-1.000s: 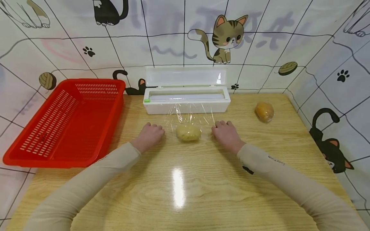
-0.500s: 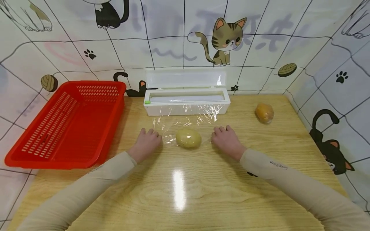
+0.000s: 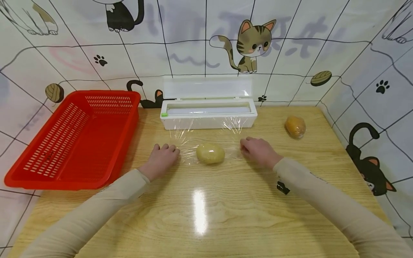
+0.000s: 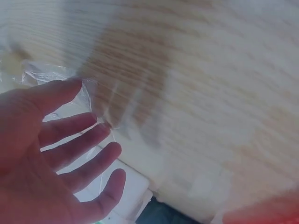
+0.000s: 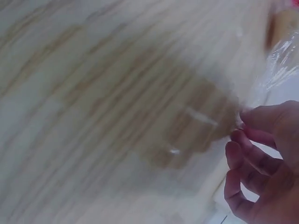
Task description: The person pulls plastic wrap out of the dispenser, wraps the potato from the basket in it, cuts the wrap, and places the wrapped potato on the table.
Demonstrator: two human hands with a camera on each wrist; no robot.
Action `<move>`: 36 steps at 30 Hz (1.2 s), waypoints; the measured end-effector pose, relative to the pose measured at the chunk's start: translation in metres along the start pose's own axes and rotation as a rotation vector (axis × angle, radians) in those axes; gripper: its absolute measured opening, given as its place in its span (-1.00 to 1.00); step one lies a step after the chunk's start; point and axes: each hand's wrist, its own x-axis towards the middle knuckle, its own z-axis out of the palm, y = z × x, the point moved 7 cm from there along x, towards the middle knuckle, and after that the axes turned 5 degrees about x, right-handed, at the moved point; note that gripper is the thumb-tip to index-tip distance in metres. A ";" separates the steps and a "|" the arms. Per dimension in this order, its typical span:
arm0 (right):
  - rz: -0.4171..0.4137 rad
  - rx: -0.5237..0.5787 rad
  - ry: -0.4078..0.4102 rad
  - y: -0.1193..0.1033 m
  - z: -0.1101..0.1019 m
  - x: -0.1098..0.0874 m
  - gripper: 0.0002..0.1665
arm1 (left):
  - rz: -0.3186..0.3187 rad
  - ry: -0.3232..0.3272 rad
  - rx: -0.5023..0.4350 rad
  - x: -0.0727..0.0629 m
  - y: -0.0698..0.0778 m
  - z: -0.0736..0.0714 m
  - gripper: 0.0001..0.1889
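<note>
A pale yellow potato (image 3: 210,153) lies mid-table under a sheet of clear plastic wrap (image 3: 188,150). The sheet runs from a white plastic wrap dispenser (image 3: 208,122), whose lid stands up. To the left of the potato is my left hand (image 3: 160,160). In the left wrist view its fingers (image 4: 86,147) are spread and loosely bent, with thumb and index apart, touching the film. On the other side my right hand (image 3: 259,151) pinches the film's corner between thumb and fingertips, as the right wrist view shows. Neither hand touches the potato.
A red plastic basket (image 3: 111,157) with slotted sides stands at the left. Towards the right back lies a rounded orange-yellow item (image 3: 295,127) wrapped in clear film. A cat-printed cloth (image 3: 180,39) hangs behind and beside the wooden table (image 3: 238,215).
The film has come down over the potato and lies flatter. Both hands have spread apart, left hand slightly leftward and nearer, right hand slightly to the right.
</note>
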 end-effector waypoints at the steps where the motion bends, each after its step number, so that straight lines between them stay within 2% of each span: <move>1: -0.009 -0.021 0.007 -0.001 0.001 0.000 -0.90 | -0.001 -0.007 -0.029 0.000 -0.001 0.000 -0.75; 5: -0.049 -0.121 0.014 -0.004 0.008 0.001 -0.81 | -0.011 -0.004 -0.126 0.001 -0.004 0.000 -0.70; 9: -0.116 -0.170 -0.015 -0.008 0.013 0.000 -0.86 | 0.029 0.009 -0.153 0.003 -0.005 0.002 -0.71; 12: -0.149 -0.140 -0.009 -0.010 0.011 -0.002 -0.91 | 0.056 -0.013 -0.157 0.002 -0.006 0.005 -0.78; 16: -0.132 -0.048 -0.010 -0.011 0.002 -0.006 -0.94 | 0.039 -0.056 -0.199 0.000 -0.013 0.013 -0.80; 18: -0.111 0.000 -0.022 -0.011 -0.001 -0.009 -0.85 | 0.033 -0.055 -0.231 -0.002 -0.016 0.014 -0.82; 20: -0.098 0.036 -0.018 -0.012 -0.005 -0.012 -0.76 | 0.038 -0.027 -0.258 -0.004 -0.014 0.009 -0.84; 22: -0.109 0.062 0.017 -0.017 -0.011 -0.015 -0.74 | 0.042 0.042 -0.290 -0.005 -0.008 -0.002 -0.83; 24: -0.153 0.088 0.068 -0.029 -0.017 -0.019 -0.77 | 0.062 0.133 -0.326 -0.005 0.004 -0.016 -0.77; 26: -0.219 0.109 0.111 -0.042 -0.020 -0.021 -0.80 | 0.102 0.222 -0.354 -0.003 0.018 -0.027 -0.66; 28: -0.282 0.122 0.128 -0.055 -0.020 -0.021 -0.80 | 0.151 0.285 -0.371 0.001 0.032 -0.035 -0.53; 31: -0.336 0.121 0.120 -0.068 -0.012 -0.018 -0.69 | 0.202 0.301 -0.332 0.007 0.049 -0.034 -0.42; 36: -0.325 0.100 0.105 -0.073 0.002 -0.008 -0.41 | 0.193 0.267 -0.257 0.017 0.059 -0.020 -0.34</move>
